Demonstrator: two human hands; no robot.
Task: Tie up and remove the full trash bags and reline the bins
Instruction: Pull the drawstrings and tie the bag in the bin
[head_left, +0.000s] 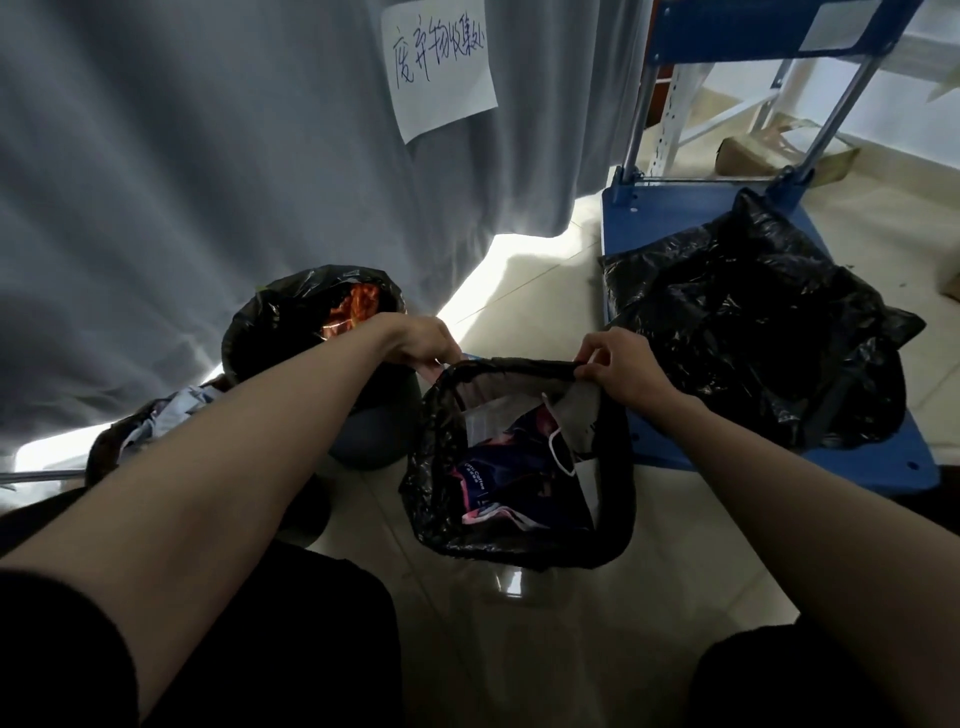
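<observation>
1. A black trash bag (519, 525) stands open on the pale tiled floor (571, 623), directly in front of the person and between the two forearms.
2. The left hand (423, 340) has its fingers curled down onto the bag's far left rim and grips the plastic there.
3. The right hand (621, 371) pinches the far right part of the same rim between thumb and fingers, so the rolled black edge is stretched taut between the two hands.
4. Inside the bag lie a dark blue wrapper (498, 478) with pink and white printing, some white paper, and a face mask (574, 421) with a white ear loop (it rests against the right inner wall).
5. Behind and to the left of the bag stands a dark bin (374, 436) lined with another black liner (260, 322), with orange wrappers (358, 306) showing at its mouth; the left forearm passes in front of it.
6. Further left, partly hidden by that forearm, a third dark bag (111, 447) holds pale bluish material.
7. To the right, a blue platform cart (670, 228) sits on the floor with a crumpled heap of black bags (753, 332) on its deck, just beside the right hand.
8. A grey curtain (208, 156) hangs behind the bins, and a white paper sign (439, 67) with handwritten characters is fixed to it.
9. Both arms are bare, with black sleeves (62, 654) at the bottom edge.
</observation>
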